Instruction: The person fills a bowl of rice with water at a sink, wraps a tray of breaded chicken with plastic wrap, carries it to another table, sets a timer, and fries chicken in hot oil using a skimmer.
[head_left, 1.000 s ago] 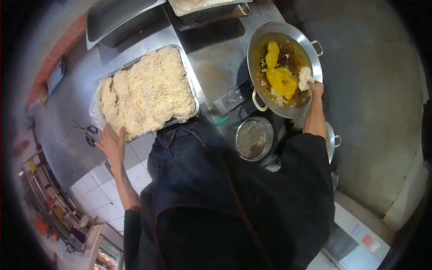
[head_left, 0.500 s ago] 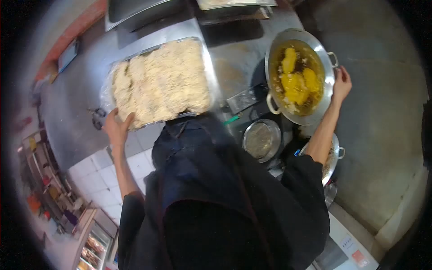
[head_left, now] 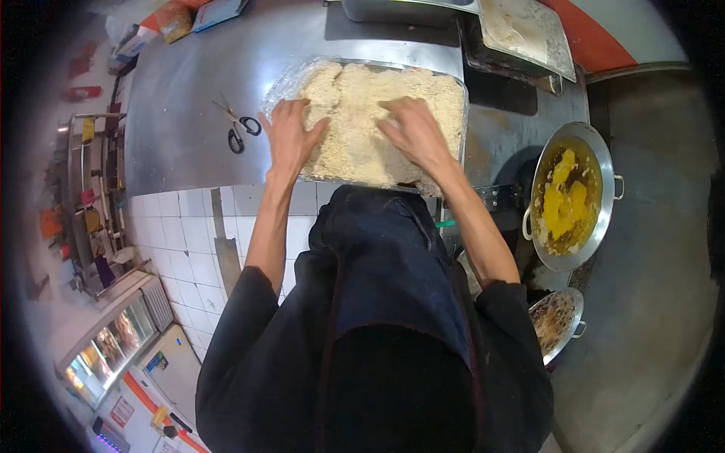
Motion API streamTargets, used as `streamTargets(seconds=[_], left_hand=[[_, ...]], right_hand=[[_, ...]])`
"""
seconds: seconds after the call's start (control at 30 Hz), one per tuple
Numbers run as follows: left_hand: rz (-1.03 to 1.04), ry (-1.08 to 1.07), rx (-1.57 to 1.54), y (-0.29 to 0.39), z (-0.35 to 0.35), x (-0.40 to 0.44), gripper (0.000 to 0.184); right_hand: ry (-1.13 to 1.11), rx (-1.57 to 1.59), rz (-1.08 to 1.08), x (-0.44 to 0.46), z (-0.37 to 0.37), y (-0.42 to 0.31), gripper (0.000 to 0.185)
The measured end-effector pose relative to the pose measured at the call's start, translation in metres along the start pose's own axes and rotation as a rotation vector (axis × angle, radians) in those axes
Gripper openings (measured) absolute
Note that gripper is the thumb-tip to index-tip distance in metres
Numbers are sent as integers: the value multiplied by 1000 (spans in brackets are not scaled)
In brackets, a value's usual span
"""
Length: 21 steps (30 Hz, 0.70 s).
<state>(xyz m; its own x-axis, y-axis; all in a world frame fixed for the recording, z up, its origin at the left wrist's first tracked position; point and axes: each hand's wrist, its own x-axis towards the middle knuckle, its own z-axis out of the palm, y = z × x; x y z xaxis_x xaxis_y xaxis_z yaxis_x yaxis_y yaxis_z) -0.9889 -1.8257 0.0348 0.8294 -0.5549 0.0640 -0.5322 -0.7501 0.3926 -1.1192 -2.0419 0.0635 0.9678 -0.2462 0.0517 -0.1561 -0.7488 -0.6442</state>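
A metal tray [head_left: 464, 113] holds a layer of pale, crumb-coated food pieces [head_left: 351, 98]. At the tray's left side, my left hand [head_left: 291, 137] rests by the coated pieces with its thumb spread from the fingers. My right hand [head_left: 415, 136] is over the right half of the pieces, thumb and fingers apart, with nothing visible in it. Clear plastic wrap [head_left: 291, 83] bunches along the tray's left edge. Scissors [head_left: 236, 130] with black handles lie just left of my left hand.
On the right stands a wide two-handled pan [head_left: 600, 219] of oil with yellow pieces [head_left: 565, 204] frying. A second pan [head_left: 563, 340] sits nearer me. Metal containers [head_left: 521, 45] line the back of the steel table [head_left: 181, 90].
My right hand has left the oil pan's rim and come over the coated pieces. My left hand has moved from the tray's near corner up its left side. The view has turned.
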Motion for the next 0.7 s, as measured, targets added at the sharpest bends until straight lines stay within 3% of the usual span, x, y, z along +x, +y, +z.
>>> streamTargets(seconds=[0.07,0.27,0.33,0.53,0.63,0.7], left_hand=[[47,35,46,0,4,13,48],[37,167,-229,-29,12,47,40],[5,199,-197,-40,15,50,40],[-86,206,-231,-65,13,70,31],[-205,210,-200,-71,14,74,22],[-98,309,-205,-76,13,74,22]], right_hand=[[-18,-11,-17,31,25,-16,40],[-162,6,201,89,81,-39,48],[39,68,267,91,94,-41,46],[-26,309,470,92,78,-52,45],[25,388,434,83,77,-50,49],[62,492,469,71,51,-62,50]])
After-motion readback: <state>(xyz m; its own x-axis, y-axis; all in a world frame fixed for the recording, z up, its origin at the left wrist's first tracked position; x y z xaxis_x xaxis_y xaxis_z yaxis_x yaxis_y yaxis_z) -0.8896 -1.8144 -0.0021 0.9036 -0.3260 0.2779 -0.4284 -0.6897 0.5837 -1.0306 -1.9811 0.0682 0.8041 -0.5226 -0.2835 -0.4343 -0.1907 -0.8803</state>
